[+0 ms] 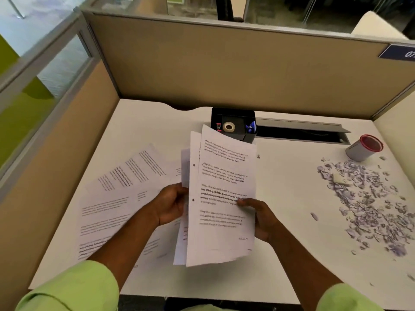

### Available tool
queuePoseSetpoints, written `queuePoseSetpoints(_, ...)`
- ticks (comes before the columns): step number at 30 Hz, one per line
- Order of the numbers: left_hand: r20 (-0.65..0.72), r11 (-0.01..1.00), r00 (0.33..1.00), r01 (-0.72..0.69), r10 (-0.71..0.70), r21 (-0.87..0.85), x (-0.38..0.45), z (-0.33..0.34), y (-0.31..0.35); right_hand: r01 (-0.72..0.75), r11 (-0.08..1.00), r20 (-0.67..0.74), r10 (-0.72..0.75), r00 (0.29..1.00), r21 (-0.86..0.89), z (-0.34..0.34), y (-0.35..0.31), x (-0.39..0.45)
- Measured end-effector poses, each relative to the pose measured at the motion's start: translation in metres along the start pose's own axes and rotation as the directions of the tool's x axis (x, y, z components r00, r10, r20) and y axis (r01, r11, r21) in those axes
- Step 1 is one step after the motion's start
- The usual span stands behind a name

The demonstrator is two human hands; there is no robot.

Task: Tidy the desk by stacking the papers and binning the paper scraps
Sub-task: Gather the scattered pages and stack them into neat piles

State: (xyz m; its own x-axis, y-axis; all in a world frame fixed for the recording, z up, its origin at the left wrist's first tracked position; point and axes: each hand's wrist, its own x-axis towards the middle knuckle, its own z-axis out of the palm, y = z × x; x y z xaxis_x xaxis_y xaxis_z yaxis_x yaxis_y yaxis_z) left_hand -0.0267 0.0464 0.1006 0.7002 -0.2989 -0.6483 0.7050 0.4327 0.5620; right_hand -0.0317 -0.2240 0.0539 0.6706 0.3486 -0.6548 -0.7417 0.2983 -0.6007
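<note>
Looks like we're mid-way through the stacking part; a bundle of printed sheets [221, 194] is held up off the desk [292, 232], a few pages fanned unevenly so their edges don't line up yet. The left hand [171, 206] has its fingers curled round the bundle's left edge, and the right hand [260, 217] pinches the right edge with the thumb lying across the text — so both have hold of the paper.

Next move, I'd guess, is squaring those edges, then picking up the loose pages [121, 194] spread flat on the left half of the desk, overlapping each other at angles; they're plain white sheets with blocks of black text, and one held sheet shows punch holes down its left margin.

The binning hasn't started; a wide scatter of pale purple paper scraps [368, 203] covers the right side, just in front of a small grey bin [363, 148] with a red rim lying tipped on its side.
</note>
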Motion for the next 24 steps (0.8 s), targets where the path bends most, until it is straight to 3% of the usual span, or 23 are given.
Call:
queuePoseSetpoints(3, -0.036, 0.997, 0.999, -0.013, 0.015, 0.078, 0.003, -0.001, 0.000, 0.034, 0.998, 0.056, -0.038, 0.998, 0.061, 0.003, 0.002, -0.002)
queuePoseSetpoints(7, -0.120, 0.990, 0.987, -0.097, 0.109, 0.107, 0.005, 0.000, 0.001, 0.223, 0.967, -0.110, -0.236, 0.965, -0.123, 0.002, -0.002, 0.003)
queuePoseSetpoints(9, -0.111, 0.979, 0.982, -0.138, 0.155, 0.150, 0.002, 0.007, 0.003, 0.263, 0.941, -0.108, -0.290, 0.951, -0.215, 0.000, -0.007, 0.001)
queuePoseSetpoints(13, -0.160, 0.800, 0.917, -0.223, 0.367, 0.558, 0.008, 0.010, -0.006, 0.289, 0.884, -0.028, -0.321, 0.947, -0.367, 0.004, -0.017, -0.003)
queuePoseSetpoints(16, -0.204, 0.721, 0.874, -0.210, 0.441, 0.661, 0.013, 0.015, -0.011, 0.313, 0.853, -0.084, -0.379, 0.922, -0.417, 0.012, -0.020, 0.002)
queuePoseSetpoints(20, -0.165, 0.642, 0.802, -0.315, 0.573, 0.699, 0.011, 0.028, -0.009, 0.458, 0.752, -0.190, -0.595, 0.781, -0.474, 0.025, -0.025, 0.000)
queuePoseSetpoints(24, -0.064, 0.561, 0.702, -0.508, 0.710, 0.654, 0.003, 0.037, -0.011, 0.567, 0.622, -0.195, -0.748, 0.635, -0.541, 0.040, -0.030, -0.007)
